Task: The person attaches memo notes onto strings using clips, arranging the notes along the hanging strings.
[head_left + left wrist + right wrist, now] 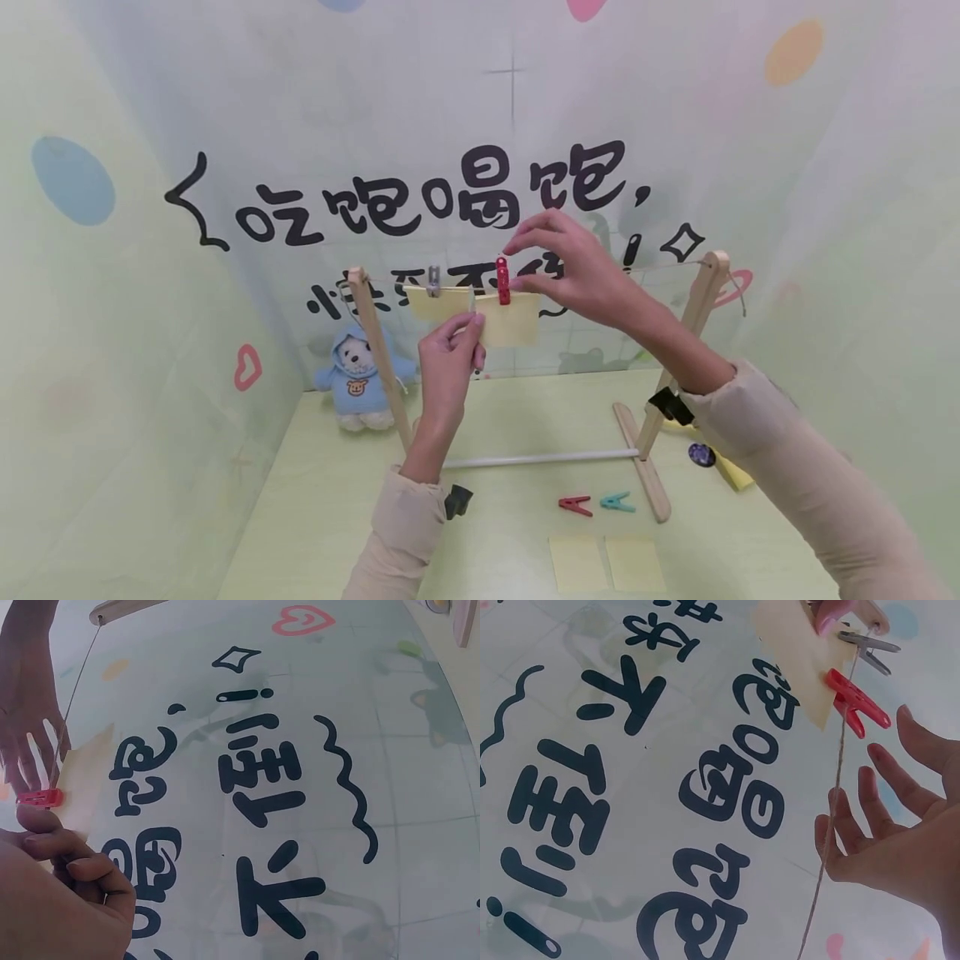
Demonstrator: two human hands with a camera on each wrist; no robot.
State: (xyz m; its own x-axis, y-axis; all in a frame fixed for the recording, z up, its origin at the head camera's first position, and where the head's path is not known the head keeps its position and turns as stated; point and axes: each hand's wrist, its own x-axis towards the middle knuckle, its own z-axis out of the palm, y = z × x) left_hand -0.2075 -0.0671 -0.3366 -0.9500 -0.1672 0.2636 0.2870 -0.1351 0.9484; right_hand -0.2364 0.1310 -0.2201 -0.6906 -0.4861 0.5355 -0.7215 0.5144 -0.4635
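A string [637, 268] runs between two wooden posts. From it hang two yellow paper notes, the left note [429, 307] under a grey clothespin [433, 282] and the right note [513, 325] under a red clothespin [503, 281]. My left hand [450, 354], fingers curled, pinches the right note by its left edge, below the string. Around the red clothespin's handles my right hand [581, 271] is spread; in the right wrist view its fingers [900, 780] stand apart from the red clothespin [855, 703], which bites the note's upper edge.
On the table lie a red clothespin [576, 505], a teal clothespin [618, 502] and two yellow notes [577, 565]. The rack has a white crossbar [540, 458] and a wooden foot [651, 487]. A plush bear [360, 392] sits by the left post [378, 350].
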